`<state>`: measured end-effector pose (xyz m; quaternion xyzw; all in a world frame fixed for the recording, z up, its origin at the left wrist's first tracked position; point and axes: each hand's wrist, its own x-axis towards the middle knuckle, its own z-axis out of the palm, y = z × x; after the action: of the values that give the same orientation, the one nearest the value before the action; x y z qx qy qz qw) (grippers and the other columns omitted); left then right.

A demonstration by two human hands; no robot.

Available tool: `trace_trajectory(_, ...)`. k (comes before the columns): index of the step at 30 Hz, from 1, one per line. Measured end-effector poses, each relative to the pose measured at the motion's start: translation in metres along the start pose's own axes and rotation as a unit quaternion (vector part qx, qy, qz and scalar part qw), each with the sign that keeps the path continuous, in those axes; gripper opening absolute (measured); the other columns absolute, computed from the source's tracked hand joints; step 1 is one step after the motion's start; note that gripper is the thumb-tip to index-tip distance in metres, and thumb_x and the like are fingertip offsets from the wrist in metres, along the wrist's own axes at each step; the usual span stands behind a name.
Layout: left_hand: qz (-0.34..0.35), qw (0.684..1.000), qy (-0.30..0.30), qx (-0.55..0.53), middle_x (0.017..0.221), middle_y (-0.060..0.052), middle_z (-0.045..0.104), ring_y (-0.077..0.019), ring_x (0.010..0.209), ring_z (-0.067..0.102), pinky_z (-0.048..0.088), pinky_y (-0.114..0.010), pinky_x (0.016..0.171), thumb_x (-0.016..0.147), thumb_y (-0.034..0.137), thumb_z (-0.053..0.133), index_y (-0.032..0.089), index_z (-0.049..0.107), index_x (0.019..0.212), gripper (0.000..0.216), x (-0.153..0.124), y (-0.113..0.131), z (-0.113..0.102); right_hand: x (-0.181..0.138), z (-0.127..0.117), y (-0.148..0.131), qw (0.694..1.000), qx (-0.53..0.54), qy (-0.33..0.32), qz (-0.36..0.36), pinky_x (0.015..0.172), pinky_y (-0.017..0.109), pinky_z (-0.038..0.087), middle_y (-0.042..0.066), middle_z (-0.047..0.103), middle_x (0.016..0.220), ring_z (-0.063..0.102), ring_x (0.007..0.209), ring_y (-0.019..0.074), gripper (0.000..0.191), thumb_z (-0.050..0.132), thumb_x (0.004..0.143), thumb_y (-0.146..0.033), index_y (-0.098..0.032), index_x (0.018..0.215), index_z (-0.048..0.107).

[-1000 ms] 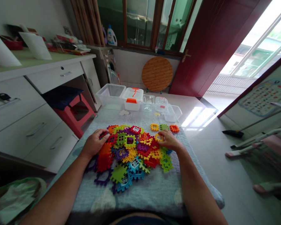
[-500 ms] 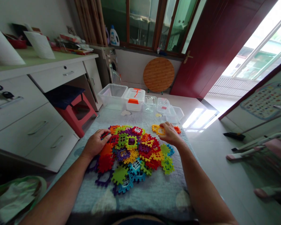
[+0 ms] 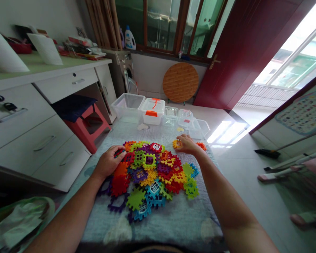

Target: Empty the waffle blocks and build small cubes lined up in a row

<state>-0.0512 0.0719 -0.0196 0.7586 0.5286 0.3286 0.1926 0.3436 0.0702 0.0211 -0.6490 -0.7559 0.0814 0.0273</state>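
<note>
A heap of colourful square interlocking plastic tiles (image 3: 152, 177) lies on a pale blue blanket-covered table (image 3: 171, 219). My left hand (image 3: 108, 162) rests curled on the heap's left side, its fingers touching a red tile. My right hand (image 3: 187, 144) reaches beyond the heap's far right edge, fingers closed on a yellow tile (image 3: 176, 143). An orange tile (image 3: 201, 145) peeks out just right of that hand.
Several clear plastic tubs (image 3: 128, 104) and a white box with an orange latch (image 3: 153, 110) line the table's far edge. White drawers (image 3: 39, 140) and a red stool (image 3: 85, 124) stand at left. A round wooden board (image 3: 180, 82) leans on the far wall.
My right hand has left the heap's right side and moved away from me to the separate tiles, closing on the yellow one. The left hand has stayed put.
</note>
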Motion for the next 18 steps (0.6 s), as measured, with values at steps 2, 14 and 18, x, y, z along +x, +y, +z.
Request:
trace_trajectory(2, 0.001, 1.000, -0.002, 0.000, 0.107, -0.007, 0.066, -0.0240, 0.103, 0.061, 0.044, -0.036, 0.097, 0.085, 0.051, 0.049, 0.020, 0.063, 0.100, 0.037, 0.000, 0.000, 0.000, 0.003, 0.000, -0.001, 1.000, -0.008, -0.010, -0.002, 0.093, 0.034, 0.038, 0.012, 0.058, 0.111, 0.053, 0.107, 0.0268, 0.046, 0.071, 0.072, -0.037, -0.016, 0.113, 0.062)
trace_trajectory(14, -0.006, 1.000, -0.012, -0.005, 0.106, -0.008, 0.066, -0.0241, 0.102, 0.060, 0.044, -0.037, 0.096, 0.084, 0.052, 0.048, 0.020, 0.063, 0.099, 0.038, 0.000, 0.003, -0.002, -0.029, -0.013, -0.010, 0.994, 0.062, 0.085, -0.010, 0.096, 0.038, 0.041, 0.013, 0.057, 0.119, 0.053, 0.111, 0.0267, 0.052, 0.068, 0.077, -0.034, -0.016, 0.124, 0.055)
trace_trajectory(18, -0.011, 1.000, -0.010, -0.006, 0.106, -0.008, 0.066, -0.0246, 0.103, 0.060, 0.044, -0.037, 0.097, 0.083, 0.053, 0.049, 0.021, 0.063, 0.098, 0.038, 0.000, 0.005, -0.002, -0.070, -0.015, -0.016, 0.982, 0.159, 0.093, -0.038, 0.088, 0.034, 0.046, 0.008, 0.064, 0.103, 0.060, 0.095, 0.0200, 0.037, 0.062, 0.080, -0.024, -0.018, 0.116, 0.058)
